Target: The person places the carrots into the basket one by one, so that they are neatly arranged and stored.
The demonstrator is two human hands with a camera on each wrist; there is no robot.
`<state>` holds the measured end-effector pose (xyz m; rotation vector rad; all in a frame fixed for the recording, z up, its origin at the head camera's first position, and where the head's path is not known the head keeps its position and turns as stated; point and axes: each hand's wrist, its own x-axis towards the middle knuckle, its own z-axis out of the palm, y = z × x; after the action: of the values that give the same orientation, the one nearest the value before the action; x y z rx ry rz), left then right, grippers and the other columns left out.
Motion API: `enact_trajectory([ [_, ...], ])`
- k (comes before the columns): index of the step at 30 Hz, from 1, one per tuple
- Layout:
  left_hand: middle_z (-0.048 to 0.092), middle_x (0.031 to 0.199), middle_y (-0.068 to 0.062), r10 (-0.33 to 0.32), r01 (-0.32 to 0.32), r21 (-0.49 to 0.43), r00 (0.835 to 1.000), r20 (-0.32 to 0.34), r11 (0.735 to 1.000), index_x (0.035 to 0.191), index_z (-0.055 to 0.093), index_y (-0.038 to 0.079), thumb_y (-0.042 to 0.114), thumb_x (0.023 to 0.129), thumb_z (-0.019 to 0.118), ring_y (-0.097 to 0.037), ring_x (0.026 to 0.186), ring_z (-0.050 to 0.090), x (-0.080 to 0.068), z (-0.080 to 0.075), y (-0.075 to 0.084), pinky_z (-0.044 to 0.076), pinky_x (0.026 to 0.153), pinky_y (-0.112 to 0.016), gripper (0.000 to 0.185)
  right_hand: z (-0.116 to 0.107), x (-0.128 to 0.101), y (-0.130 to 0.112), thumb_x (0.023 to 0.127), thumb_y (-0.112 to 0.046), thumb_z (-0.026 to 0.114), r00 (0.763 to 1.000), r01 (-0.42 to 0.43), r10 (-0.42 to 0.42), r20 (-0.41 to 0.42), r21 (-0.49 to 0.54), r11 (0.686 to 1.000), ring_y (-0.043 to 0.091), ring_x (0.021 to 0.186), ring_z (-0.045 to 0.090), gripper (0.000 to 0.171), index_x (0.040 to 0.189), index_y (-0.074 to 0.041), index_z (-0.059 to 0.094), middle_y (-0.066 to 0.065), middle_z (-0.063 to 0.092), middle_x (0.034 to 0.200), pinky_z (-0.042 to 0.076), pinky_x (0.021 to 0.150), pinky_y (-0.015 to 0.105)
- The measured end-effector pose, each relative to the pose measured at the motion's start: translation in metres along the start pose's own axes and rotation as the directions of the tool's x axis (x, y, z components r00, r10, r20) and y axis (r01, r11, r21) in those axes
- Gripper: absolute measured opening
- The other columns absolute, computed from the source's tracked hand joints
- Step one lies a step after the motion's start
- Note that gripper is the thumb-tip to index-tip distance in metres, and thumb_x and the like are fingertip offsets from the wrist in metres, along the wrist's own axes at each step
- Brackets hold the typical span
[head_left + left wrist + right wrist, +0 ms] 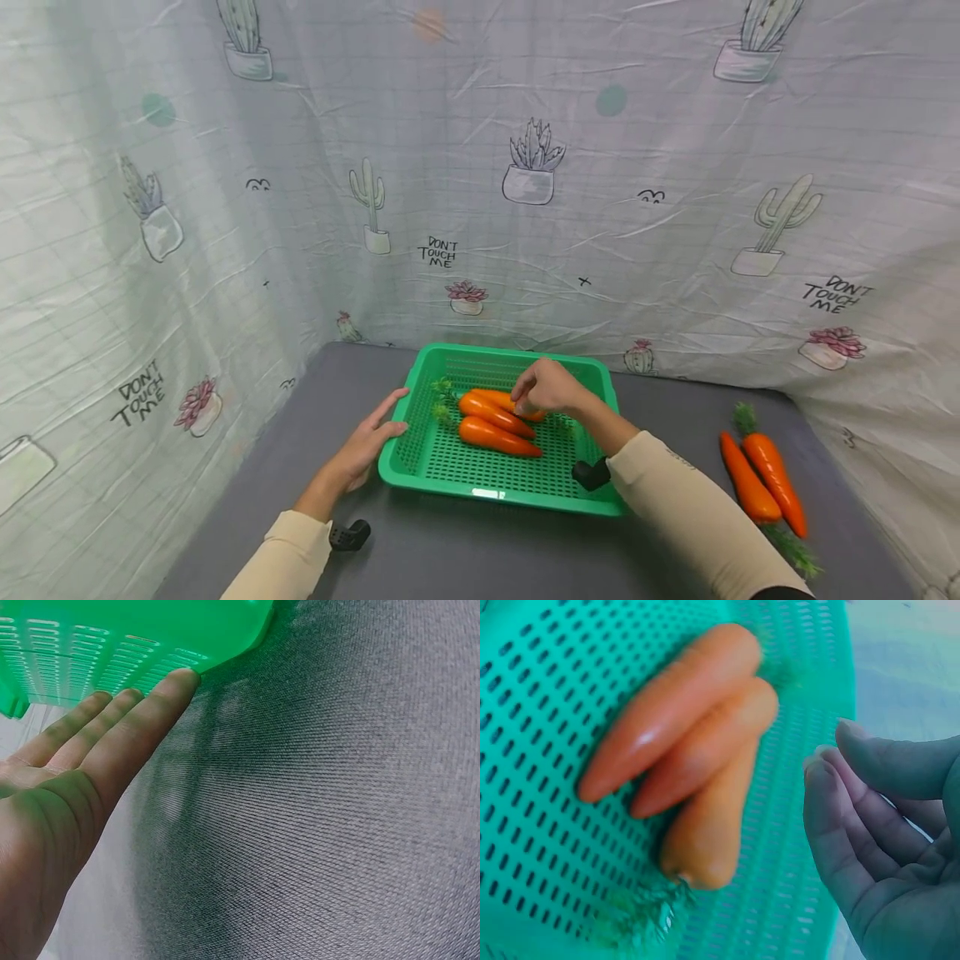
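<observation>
Head camera looks forward and down over the whole table [465, 550] from some way off. Left wrist camera sits low, close against the green basket [135, 637]. Right wrist camera looks closely into that basket; all three views share it.

Two bare hands, left grip [369, 442] centre left of frame, right grip [547, 386] near centre. Cream long sleeves [697, 508] ending just short of both wrists, smooth knit, faint dark marking on right forearm. Small black camera mounts [592, 473] strapped under each wrist.
</observation>
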<state>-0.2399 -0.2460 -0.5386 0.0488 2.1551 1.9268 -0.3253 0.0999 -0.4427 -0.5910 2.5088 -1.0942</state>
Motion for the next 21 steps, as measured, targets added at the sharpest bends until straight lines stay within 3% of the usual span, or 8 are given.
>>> enact_trajectory([
  [3, 0.036, 0.162, -0.024, -0.007, 0.007, 0.007, 1.000, -0.001, 1.000, 0.164, 0.023, 0.043, 0.030, 0.106, 0.056, -0.029, 0.124, 0.063, 0.001, 0.001, 0.001, 0.056, 0.090, -0.038, 0.068, -0.012, -0.007, 0.001, 0.082, 0.004, 0.081, 0.999, -0.015, 0.016, -0.029, 0.042, 0.999, 0.019, 0.083, 0.069, 0.021, 0.103, 0.004, 0.080, 0.011, 0.079, 0.094, 0.061, 0.082, 0.046],
  [10, 0.029, 0.166, -0.021, -0.004, 0.005, 0.019, 1.000, -0.019, 1.000, 0.164, 0.024, 0.042, 0.029, 0.106, 0.054, -0.033, 0.134, 0.056, 0.001, 0.000, 0.001, 0.054, 0.094, -0.037, 0.067, -0.038, -0.026, 0.008, 0.086, 0.000, 0.079, 0.995, -0.043, 0.054, -0.089, 0.121, 0.992, 0.022, 0.088, 0.073, 0.018, 0.103, 0.001, 0.081, 0.016, 0.078, 0.105, 0.061, 0.084, 0.043],
  [16, 0.035, 0.161, -0.026, -0.011, 0.011, -0.012, 1.000, -0.009, 1.000, 0.165, 0.022, 0.041, 0.026, 0.106, 0.053, -0.029, 0.122, 0.064, 0.002, 0.001, 0.001, 0.057, 0.087, -0.038, 0.068, -0.055, -0.043, 0.023, 0.087, -0.003, 0.079, 0.989, -0.068, 0.083, -0.126, 0.125, 0.990, 0.024, 0.091, 0.074, 0.019, 0.106, 0.001, 0.080, 0.018, 0.078, 0.109, 0.060, 0.090, 0.050],
  [21, 0.032, 0.164, -0.023, -0.011, 0.011, -0.014, 1.000, -0.005, 1.000, 0.165, 0.022, 0.040, 0.027, 0.106, 0.053, -0.026, 0.120, 0.063, 0.001, 0.002, 0.002, 0.057, 0.087, -0.037, 0.068, -0.067, -0.057, 0.035, 0.091, -0.005, 0.076, 0.988, -0.052, 0.070, -0.139, 0.133, 0.990, 0.032, 0.095, 0.076, 0.024, 0.112, 0.006, 0.077, 0.020, 0.078, 0.111, 0.058, 0.094, 0.054],
])
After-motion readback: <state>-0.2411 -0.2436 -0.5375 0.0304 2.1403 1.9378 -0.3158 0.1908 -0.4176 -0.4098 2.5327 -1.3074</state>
